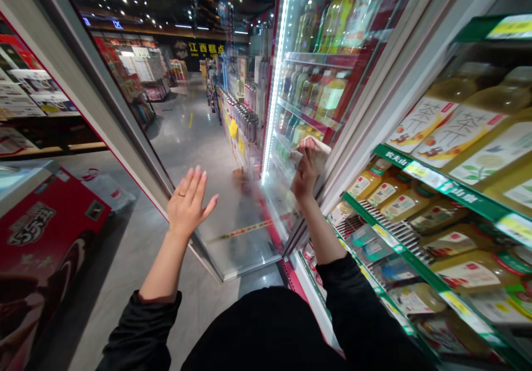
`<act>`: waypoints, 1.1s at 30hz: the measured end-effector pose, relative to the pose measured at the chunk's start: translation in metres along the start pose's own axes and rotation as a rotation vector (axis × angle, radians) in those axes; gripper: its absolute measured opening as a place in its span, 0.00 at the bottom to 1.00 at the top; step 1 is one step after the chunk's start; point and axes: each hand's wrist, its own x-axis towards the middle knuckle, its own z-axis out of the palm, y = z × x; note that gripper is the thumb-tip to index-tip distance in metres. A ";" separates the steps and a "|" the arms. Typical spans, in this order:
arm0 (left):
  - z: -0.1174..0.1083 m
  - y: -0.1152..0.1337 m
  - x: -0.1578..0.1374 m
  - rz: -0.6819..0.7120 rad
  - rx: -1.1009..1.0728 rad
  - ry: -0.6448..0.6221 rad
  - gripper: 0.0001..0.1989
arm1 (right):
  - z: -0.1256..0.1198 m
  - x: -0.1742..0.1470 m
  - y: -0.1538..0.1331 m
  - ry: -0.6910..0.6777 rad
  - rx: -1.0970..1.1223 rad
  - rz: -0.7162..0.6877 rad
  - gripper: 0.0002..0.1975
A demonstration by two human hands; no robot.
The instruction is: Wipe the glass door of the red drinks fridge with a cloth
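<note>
The right hand [305, 173] is gripping a crumpled white cloth [321, 148] at two o'clock from the view's middle, its fingers bending closed over it by the glass door [245, 254], the forearm leaning toward eleven. Between eight and nine o'clock, the left hand [185, 206] is facing palm away, straight fingers lying together, thumb standing apart, holding nothing; whether it is touching the door, I cannot tell. Shelves [436, 180] of bottles are slanting at three o'clock.
</note>
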 end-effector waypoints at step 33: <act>0.037 0.077 0.039 -0.463 0.020 -0.140 0.75 | -0.019 0.005 0.031 -0.151 0.007 -0.225 0.38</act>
